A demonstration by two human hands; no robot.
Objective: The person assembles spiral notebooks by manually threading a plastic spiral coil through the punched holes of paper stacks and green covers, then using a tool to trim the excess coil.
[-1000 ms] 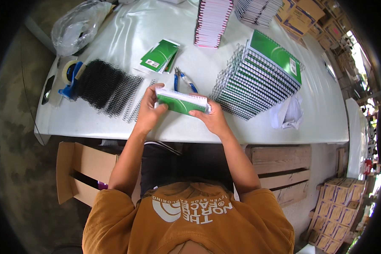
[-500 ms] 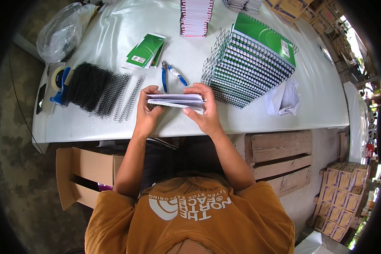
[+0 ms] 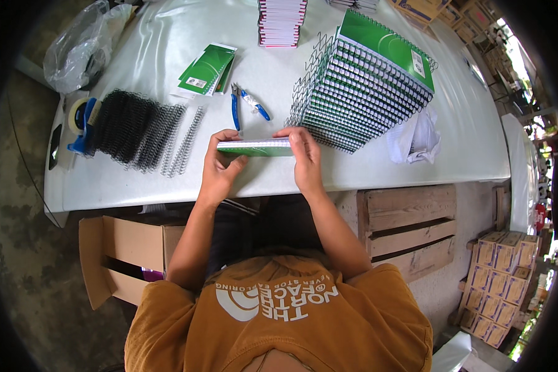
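Observation:
A notebook block with a green cover (image 3: 254, 150) is held on edge between my hands, just above the table's near edge. My left hand (image 3: 222, 168) grips its left end, thumb on the green face. At the other end, my right hand (image 3: 305, 159) has its fingers around the corner. Past the notebook lie blue-handled cutting pliers (image 3: 235, 108) and a blue-and-white tool (image 3: 256, 106). Loose green covers (image 3: 208, 69) rest further off. Black wire spirals (image 3: 139, 130) lie to the left, and a tall stack of spiral-bound green notebooks (image 3: 369, 87) stands to the right.
On the table's left are a blue tape dispenser (image 3: 84, 127), a dark phone (image 3: 56, 146) and a clear plastic bag (image 3: 84, 46). White-paged books (image 3: 281, 23) are piled at the back. Crumpled white cloth or plastic (image 3: 415, 137) lies right; an open carton (image 3: 127, 248) sits below the table.
The notebook block has been turned, so its green face and a level edge now show instead of fanned white pages. Both hands still hold it, and the view has shifted slightly.

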